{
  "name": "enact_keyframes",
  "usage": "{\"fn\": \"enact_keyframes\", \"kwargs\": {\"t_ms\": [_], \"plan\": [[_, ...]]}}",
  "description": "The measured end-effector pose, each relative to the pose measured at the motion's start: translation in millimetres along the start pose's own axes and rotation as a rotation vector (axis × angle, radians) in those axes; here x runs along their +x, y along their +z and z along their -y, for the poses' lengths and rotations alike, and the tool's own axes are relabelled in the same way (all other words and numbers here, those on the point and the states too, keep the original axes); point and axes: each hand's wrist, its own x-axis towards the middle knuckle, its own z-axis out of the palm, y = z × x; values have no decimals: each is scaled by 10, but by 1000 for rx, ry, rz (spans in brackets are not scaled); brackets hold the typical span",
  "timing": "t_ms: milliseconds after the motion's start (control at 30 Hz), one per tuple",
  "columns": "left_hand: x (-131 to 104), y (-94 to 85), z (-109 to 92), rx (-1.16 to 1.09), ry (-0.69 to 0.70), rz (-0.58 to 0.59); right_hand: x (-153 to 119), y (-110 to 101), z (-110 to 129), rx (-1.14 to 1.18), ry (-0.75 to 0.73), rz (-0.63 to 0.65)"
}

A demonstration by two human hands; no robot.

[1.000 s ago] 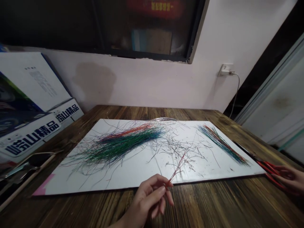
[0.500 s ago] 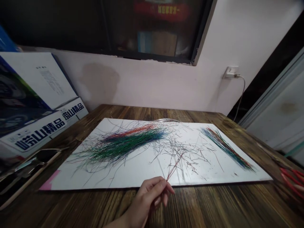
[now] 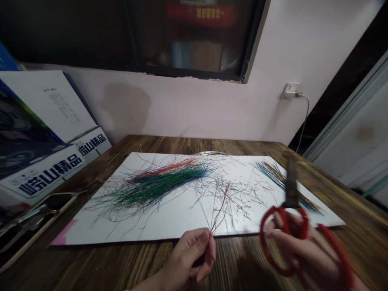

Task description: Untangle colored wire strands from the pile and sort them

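Note:
Pinched between the thumb and fingers of my left hand point(image 3: 194, 252) is a small bunch of thin red wires point(image 3: 220, 210), whose loose ends fan out upward over the white board point(image 3: 169, 228). My right hand point(image 3: 303, 246) is raised at the right, gripping red-handled scissors point(image 3: 292, 190) with the blades pointing up; they are blurred. On the board's left half lies a large heap of green, blue and red wires point(image 3: 163, 182). Short wire clippings point(image 3: 245, 194) are scattered over its middle. A neater bundle of coloured wires point(image 3: 269, 171) lies at the right, partly behind the scissors.
The board rests on a brown wooden table point(image 3: 121, 266). Printed cartons point(image 3: 54, 165) stand at the left, above a tray of tools point(image 3: 39, 218). Behind is a wall with a socket and plugged-in cable point(image 3: 306, 117), under a dark window point(image 3: 91, 36).
My right hand has come into view at the right, having picked up the red-handled scissors from the table. My left hand keeps its pinch on the red wires, slightly turned.

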Motion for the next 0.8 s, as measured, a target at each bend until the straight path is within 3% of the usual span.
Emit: {"fn": "enact_keyframes", "kwargs": {"t_ms": [100, 200, 333, 600, 800], "plan": [[17, -19, 12, 0, 41, -17, 196, 609, 189, 112, 38, 252], [36, -41, 26, -63, 44, 4, 341, 897, 247, 282, 31, 374], [60, -60, 34, -116, 22, 46, 431, 945, 195, 384, 16, 415], [57, -24, 5, -146, -66, 27, 501, 899, 109, 375, 32, 476], [67, -46, 45, -118, -102, 79, 523, 870, -78, 410, 38, 532]]}}
